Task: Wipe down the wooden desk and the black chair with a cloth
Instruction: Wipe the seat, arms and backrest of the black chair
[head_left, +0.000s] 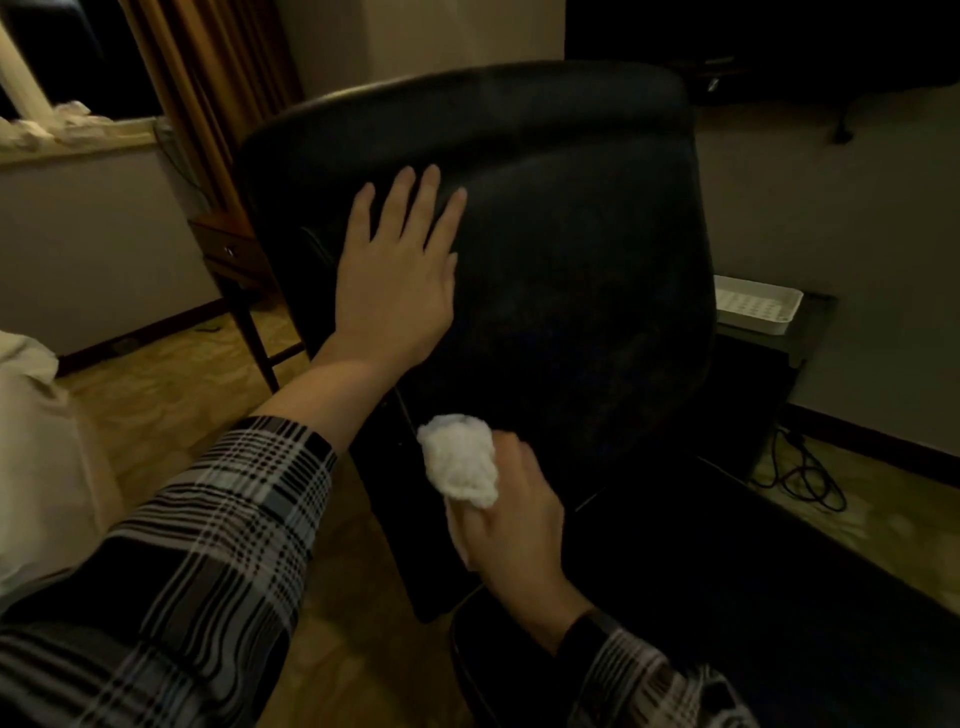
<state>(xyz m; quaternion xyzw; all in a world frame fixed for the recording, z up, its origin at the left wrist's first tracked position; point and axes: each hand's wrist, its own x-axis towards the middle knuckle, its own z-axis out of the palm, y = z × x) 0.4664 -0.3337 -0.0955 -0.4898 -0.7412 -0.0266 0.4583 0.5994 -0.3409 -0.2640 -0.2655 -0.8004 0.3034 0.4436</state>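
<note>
The black chair (571, 249) fills the middle of the head view, its backrest upright and its seat in shadow at lower right. My left hand (395, 280) lies flat on the left part of the backrest, fingers straight and spread. Lower down, my right hand (514, 514) grips a bunched white cloth (460, 460) and holds it against the bottom left of the backrest. The wooden desk (228, 254) shows only as a corner with a drawer and a leg behind the chair's left edge.
A white tray (753, 306) sits on a dark low stand right of the chair, with black cables (800, 473) on the floor below it. Brown curtains hang at the back left beside a window ledge. A pale bed edge lies at far left.
</note>
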